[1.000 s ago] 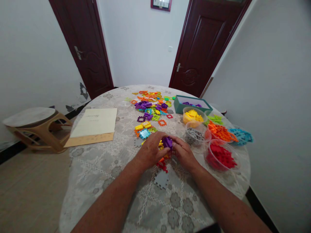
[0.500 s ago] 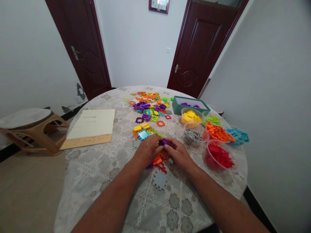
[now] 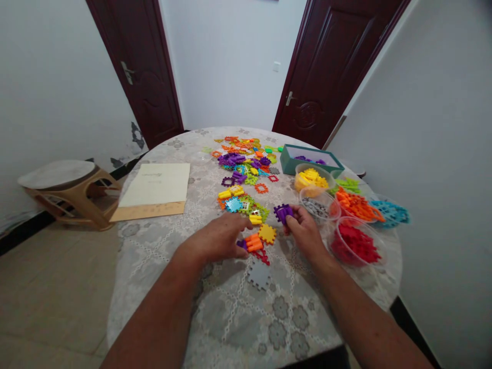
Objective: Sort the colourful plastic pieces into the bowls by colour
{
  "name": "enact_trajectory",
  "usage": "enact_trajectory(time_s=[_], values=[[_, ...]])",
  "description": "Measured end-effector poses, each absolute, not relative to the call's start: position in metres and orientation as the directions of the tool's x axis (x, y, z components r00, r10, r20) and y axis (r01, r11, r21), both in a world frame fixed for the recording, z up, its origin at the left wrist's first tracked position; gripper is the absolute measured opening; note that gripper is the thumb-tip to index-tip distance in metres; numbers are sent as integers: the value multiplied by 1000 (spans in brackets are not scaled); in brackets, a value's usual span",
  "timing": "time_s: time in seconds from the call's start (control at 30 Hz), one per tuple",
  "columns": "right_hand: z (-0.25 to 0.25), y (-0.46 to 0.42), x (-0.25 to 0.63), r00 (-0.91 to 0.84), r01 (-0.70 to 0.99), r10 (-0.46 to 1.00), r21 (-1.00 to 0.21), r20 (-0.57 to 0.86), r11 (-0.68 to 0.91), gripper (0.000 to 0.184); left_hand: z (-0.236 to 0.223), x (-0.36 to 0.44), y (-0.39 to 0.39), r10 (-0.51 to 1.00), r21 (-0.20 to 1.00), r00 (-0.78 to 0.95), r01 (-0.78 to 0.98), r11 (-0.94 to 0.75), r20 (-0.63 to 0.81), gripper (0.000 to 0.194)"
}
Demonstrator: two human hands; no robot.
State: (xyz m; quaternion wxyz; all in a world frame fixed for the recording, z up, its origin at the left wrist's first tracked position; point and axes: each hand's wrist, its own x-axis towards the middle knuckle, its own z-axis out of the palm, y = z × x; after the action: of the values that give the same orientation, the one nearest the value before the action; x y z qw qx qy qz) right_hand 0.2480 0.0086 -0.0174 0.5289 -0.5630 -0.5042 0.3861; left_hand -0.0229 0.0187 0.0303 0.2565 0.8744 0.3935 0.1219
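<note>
Between the thumb and fingers of my right hand (image 3: 302, 229) is a purple toothed building piece (image 3: 283, 213), held just above the table. My left hand (image 3: 223, 237) has its thumb and fingers apart and holds nothing. It hovers beside an orange ribbed piece (image 3: 253, 242) and a purple piece (image 3: 242, 245), the latter close to the thumb. A yellow square tile (image 3: 267, 234), a yellow ribbed piece (image 3: 255, 219), a red piece (image 3: 263, 255) and a grey square tile (image 3: 259, 274) lie between my hands on the cloth.
Clear tubs of yellow (image 3: 312, 179), grey (image 3: 317, 207), orange (image 3: 359, 205), blue (image 3: 390, 212) and red (image 3: 357, 242) pieces stand at the right. Behind them sits a green box (image 3: 292, 162). A mixed heap (image 3: 238, 159) spreads across the back. Paper (image 3: 157, 187) lies left.
My hands were together around the purple piece; now they are apart. The right hand has carried the piece to the right, and the left hand has let go and moved left.
</note>
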Motion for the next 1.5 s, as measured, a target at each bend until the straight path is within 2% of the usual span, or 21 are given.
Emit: enact_trajectory(time_s=[0.17,0.27,0.43,0.53,0.6,0.67,0.77,1.0,1.13,1.23,1.3,1.4,1.5], values=[[-17,6,250,145,164,985,-984,89,65,31,23,-10,15,768,490,638,687,-537,-54,32],[-21,5,251,98,131,991,-988,94,80,33,19,-11,20,781,510,620,698,-503,-77,28],[-23,3,252,1,-24,996,-996,86,86,35,28,-20,30,796,677,605,581,-452,13,21],[-17,-3,246,-135,-142,988,-988,80,61,38,34,-15,34,849,833,524,439,-337,68,19],[-11,-8,239,-225,-160,971,-986,77,41,40,35,-7,34,872,919,484,304,-250,77,22],[-6,-13,232,-288,-137,955,-990,77,39,39,33,2,33,876,964,477,195,-182,69,26],[-1,-19,222,-323,-121,940,-990,112,76,34,28,14,30,888,983,458,143,-116,38,31],[-6,-17,216,-208,-67,970,-991,127,116,28,21,23,28,907,997,416,18,70,-71,37],[-7,-13,215,-170,-35,979,-994,111,106,25,22,21,26,883,996,462,9,89,-83,36],[-1,-15,216,-206,-20,976,-998,66,63,25,24,19,24,855,994,510,5,109,-96,34],[8,-15,220,-261,42,965,-998,23,35,27,26,17,24,842,991,526,13,134,-121,34],[28,-3,237,-327,225,941,-974,-92,-17,25,30,12,25,873,990,468,47,131,-138,35],[55,35,264,-259,383,957,-924,-128,-19,20,32,7,29,907,993,404,30,115,-117,37]])
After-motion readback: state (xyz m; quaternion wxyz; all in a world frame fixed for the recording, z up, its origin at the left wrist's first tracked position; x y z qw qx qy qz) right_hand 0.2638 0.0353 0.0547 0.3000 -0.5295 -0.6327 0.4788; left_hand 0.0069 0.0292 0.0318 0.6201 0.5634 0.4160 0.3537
